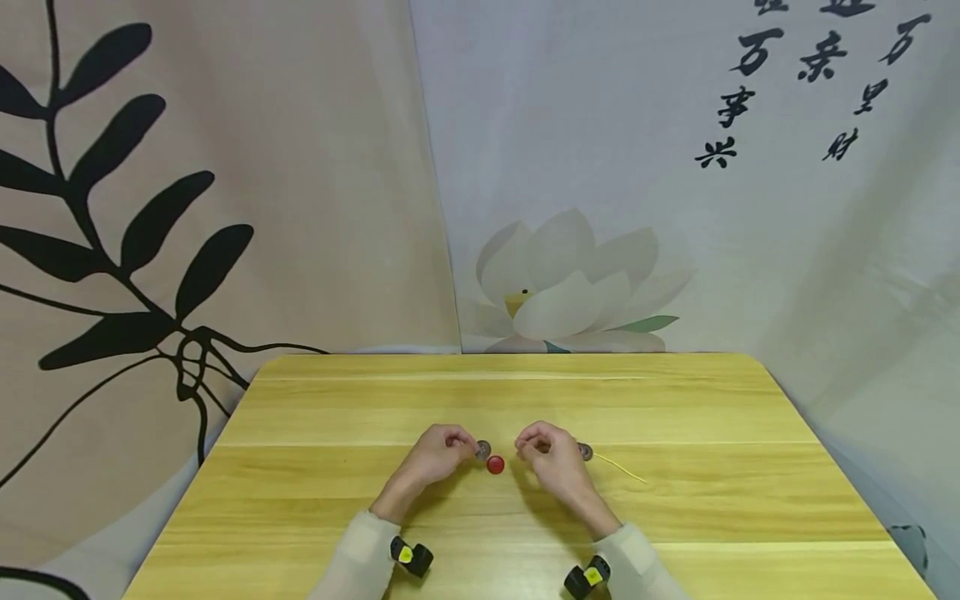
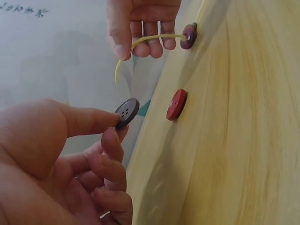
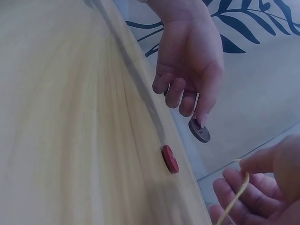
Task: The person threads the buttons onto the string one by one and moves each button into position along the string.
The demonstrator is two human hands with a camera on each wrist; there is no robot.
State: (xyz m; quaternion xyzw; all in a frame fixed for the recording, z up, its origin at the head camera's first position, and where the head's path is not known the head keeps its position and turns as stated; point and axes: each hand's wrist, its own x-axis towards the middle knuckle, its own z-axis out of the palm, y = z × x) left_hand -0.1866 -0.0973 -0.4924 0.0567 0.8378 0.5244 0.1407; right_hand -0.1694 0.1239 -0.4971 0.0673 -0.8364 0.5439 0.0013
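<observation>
My left hand (image 1: 437, 457) pinches a dark grey-brown button (image 2: 126, 113) with several holes, held up off the table between thumb and fingers. My right hand (image 1: 557, 463) pinches a yellow string (image 3: 240, 191) near one end; a short tip sticks out past the fingers in the left wrist view. Threaded on that string is another dark button (image 2: 189, 36), resting on the table beside the right hand. A red button (image 1: 495, 465) lies on the wood between both hands, touched by neither. The held button and the string tip are apart.
The wooden table (image 1: 480, 542) has a far edge close behind the hands' area. Past the threaded button, the string's other end trails right across the wood. Behind stands a printed curtain (image 1: 337, 167). Each sleeve carries a black wrist camera (image 1: 412, 557).
</observation>
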